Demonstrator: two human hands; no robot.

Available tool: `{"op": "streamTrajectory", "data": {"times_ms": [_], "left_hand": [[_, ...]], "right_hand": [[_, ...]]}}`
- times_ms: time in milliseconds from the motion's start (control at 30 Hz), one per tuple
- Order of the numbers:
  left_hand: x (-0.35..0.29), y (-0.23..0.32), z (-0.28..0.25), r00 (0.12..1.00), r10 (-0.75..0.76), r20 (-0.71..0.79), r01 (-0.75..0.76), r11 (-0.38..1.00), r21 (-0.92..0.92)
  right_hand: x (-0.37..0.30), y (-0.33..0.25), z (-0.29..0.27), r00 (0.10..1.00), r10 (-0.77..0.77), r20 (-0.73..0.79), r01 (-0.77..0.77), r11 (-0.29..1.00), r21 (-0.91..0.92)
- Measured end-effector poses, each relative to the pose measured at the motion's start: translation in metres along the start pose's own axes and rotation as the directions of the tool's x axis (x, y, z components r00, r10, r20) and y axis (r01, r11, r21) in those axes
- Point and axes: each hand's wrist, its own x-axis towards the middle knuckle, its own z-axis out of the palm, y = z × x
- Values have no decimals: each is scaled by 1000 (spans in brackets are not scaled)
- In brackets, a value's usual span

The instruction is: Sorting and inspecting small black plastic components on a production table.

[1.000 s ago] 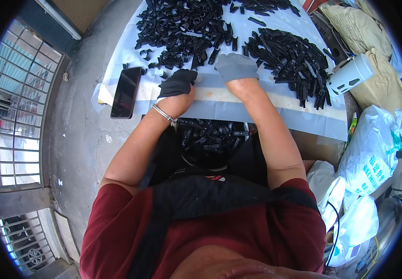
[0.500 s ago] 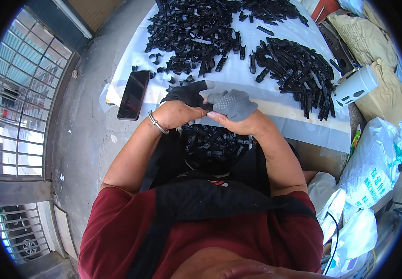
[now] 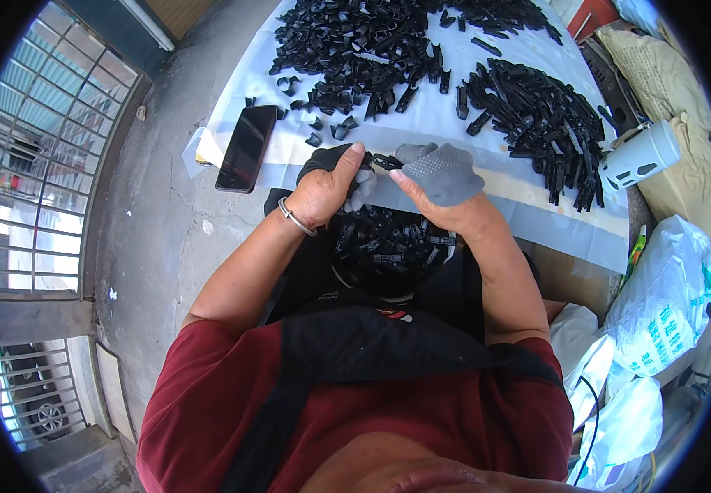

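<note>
Both my hands wear partial grey and black gloves and meet above my lap at the table's near edge. A small black plastic clip point(image 3: 386, 162) sits between them, gripped from its right end by the thumb and fingers of my right hand point(image 3: 444, 182). My left hand point(image 3: 332, 182) has its thumb up and its fingers curled at the other end, where a dark bit shows; what exactly it pinches is partly hidden. Below, many similar black parts point(image 3: 392, 242) fill a container on my lap.
A white-covered table point(image 3: 306, 140) bears a big heap of short curved black pieces point(image 3: 355, 49) and a pile of long black clips point(image 3: 536, 123). A phone point(image 3: 247, 149) lies at left. To the right are a white perforated cylinder point(image 3: 641, 156) and stuffed plastic bags point(image 3: 660, 296).
My hands have drawn slightly apart, so the black clip now shows between them. My left hand has turned thumb-up. The whole view has shifted a little.
</note>
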Motion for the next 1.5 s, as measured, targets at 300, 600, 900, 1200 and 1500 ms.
{"op": "streamTrajectory", "data": {"times_ms": [300, 600, 900, 1200, 1500], "left_hand": [[2, 15, -1, 998, 27, 56, -38, 980, 193], [1, 28, -1, 987, 74, 140, -114, 946, 302], [8, 22, -2, 970, 160, 182, -237, 776, 584], [38, -16, -18, 892, 453, -15, -206, 435, 877], [56, -30, -23, 883, 469, -17, -254, 507, 824]], "right_hand": [[-5, 4, 12, 970, -198, -145, 167, 966, -199], [-4, -7, 9, 992, -114, -58, 96, 964, -248], [8, 4, -4, 995, -8, -100, -33, 917, -397], [48, 69, -24, 968, -38, -247, -148, 708, -691], [87, 74, 12, 988, 105, 113, 7, 700, -714]]}}
